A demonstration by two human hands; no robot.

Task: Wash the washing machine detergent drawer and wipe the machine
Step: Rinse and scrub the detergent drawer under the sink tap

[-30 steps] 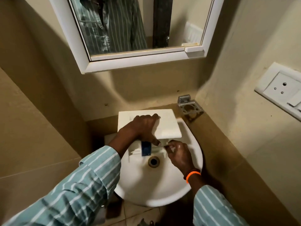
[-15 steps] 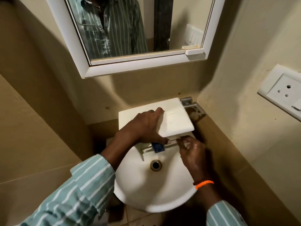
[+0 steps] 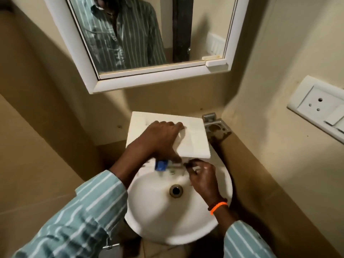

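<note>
Holding the white detergent drawer (image 3: pixel 193 138) over the back of a round white sink (image 3: pixel 149 216), the person's left hand (image 3: pixel 160 140) lies across the drawer's flat top, fingers spread over it and the thumb curled down at its near edge, so the hand is closed around the drawer. The drawer sits tilted, its near edge hanging above the basin and its far edge close to the beige wall. A small blue part (image 3: pixel 161 165) shows under the drawer's near edge, beside the left thumb; that part of the picture is blurred. The right hand (image 3: pixel 202 175) is just below the drawer's near right corner, fingers bent inward with the tips touching its underside; whether it grips anything cannot be told. An orange wristband (image 3: pixel 218 207) circles the right wrist, and both arms wear striped sleeves. The drain (image 3: pixel 176 190) lies in the middle of the basin, near the right hand. A metal holder (image 3: pixel 216 127) is fixed on the wall just right of the drawer. A white-framed mirror (image 3: pixel 149 82) hangs above, and a wall socket (image 3: pixel 320 107) is on the right.
</note>
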